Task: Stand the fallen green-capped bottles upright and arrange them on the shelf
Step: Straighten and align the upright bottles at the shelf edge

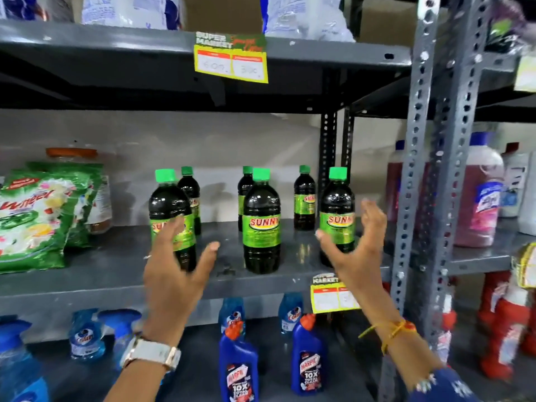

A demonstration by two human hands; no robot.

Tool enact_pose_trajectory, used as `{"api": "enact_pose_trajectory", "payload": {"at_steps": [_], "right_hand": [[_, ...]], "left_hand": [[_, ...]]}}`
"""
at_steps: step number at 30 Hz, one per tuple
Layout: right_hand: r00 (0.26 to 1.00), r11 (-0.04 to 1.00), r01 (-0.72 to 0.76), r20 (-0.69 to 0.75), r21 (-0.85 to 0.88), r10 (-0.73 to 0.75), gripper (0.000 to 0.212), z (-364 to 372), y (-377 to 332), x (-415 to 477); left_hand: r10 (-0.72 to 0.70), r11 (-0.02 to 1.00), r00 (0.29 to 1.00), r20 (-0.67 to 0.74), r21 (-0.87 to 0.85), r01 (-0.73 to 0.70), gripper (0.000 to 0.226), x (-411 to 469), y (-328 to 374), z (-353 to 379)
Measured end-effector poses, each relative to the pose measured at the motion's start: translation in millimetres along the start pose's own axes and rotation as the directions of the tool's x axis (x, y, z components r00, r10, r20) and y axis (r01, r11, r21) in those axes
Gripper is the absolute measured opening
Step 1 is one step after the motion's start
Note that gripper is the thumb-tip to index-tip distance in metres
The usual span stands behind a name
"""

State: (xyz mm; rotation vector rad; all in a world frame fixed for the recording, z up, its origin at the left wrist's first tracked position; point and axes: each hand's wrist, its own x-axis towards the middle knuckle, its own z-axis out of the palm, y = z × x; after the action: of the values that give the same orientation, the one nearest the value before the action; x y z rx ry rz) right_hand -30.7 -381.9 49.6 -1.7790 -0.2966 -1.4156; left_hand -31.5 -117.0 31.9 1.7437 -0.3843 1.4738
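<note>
Several dark bottles with green caps and green SUNNY labels stand upright on the grey middle shelf (116, 274). Three are in front: a left one (166, 204), a middle one (261, 224) and a right one (338, 210). Three smaller-looking ones stand behind: (190, 190), (245, 187), (304, 198). My left hand (177, 274) is open just in front of the left front bottle, fingers spread, holding nothing. My right hand (356, 245) is open beside the right front bottle, fingers apart, not gripping it.
Green detergent bags (37, 221) lie at the shelf's left. A perforated grey upright (426, 169) stands to the right, with pink liquid jugs (475, 198) beyond. Blue cleaner bottles (307, 355) fill the shelf below. Yellow price tags (232, 62) hang from shelf edges.
</note>
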Motion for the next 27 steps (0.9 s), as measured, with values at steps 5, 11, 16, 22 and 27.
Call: {"api": "enact_pose_trajectory", "payload": {"at_steps": [5, 11, 16, 22, 27], "right_hand": [[0.782, 0.874, -0.483, 0.477, 0.057, 0.401, 0.097, -13, 50, 38], [0.624, 0.909, -0.414, 0.739, 0.035, 0.255, 0.041, -17, 65, 44], [0.631, 0.917, -0.398, 0.731, 0.019, 0.259, 0.041, -19, 68, 43], [0.624, 0.924, -0.375, 0.716, -0.075, 0.312, 0.035, -19, 71, 43], [0.624, 0.929, -0.359, 0.715, -0.096, 0.315, 0.034, -20, 66, 42]], "left_hand": [[-0.26, 0.966, 0.875, 0.409, 0.116, 0.232, 0.118, 9, 25, 59], [-0.424, 0.897, 0.704, 0.57, 0.372, 0.239, 0.094, -1, 12, 83], [-0.444, 0.884, 0.698, 0.562, 0.403, 0.238, 0.096, -2, 10, 86], [-0.429, 0.879, 0.741, 0.516, 0.428, 0.21, 0.089, -4, 18, 87], [-0.411, 0.885, 0.753, 0.514, 0.424, 0.194, 0.086, -5, 20, 86]]}}
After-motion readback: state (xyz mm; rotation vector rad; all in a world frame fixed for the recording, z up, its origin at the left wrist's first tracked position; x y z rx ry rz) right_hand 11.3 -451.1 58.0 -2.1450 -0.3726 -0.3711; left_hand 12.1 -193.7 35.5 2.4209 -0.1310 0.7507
